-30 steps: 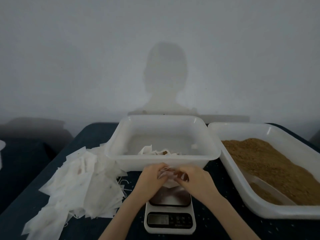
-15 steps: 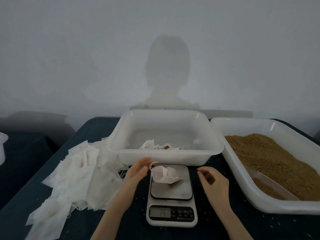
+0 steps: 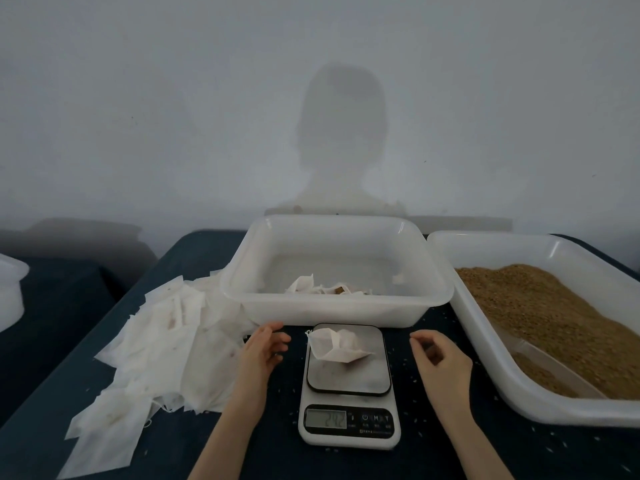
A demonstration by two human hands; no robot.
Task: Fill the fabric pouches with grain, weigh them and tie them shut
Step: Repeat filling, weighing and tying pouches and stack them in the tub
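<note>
A small white fabric pouch [image 3: 335, 347] lies alone on the steel platform of a white kitchen scale [image 3: 349, 386], whose display shows digits. My left hand [image 3: 265, 348] hovers just left of the scale, fingers relaxed, holding nothing. My right hand [image 3: 438, 356] hovers to the right of the scale, fingers loosely curled and empty. Neither hand touches the pouch. A heap of flat empty pouches [image 3: 156, 344] lies at the left. A white tub of brown grain [image 3: 554, 317] stands at the right, with a clear scoop [image 3: 550, 368] lying in it.
A white plastic tub [image 3: 332, 308] stands right behind the scale with a few pouches [image 3: 322, 288] on its bottom. Loose grains dot the dark tabletop around the scale. Part of another white container [image 3: 10, 289] shows at the far left edge. A grey wall rises behind.
Both hands held the pouch over the scale a second ago. They let it go onto the platform and drew apart to either side; the pouch now rests there alone.
</note>
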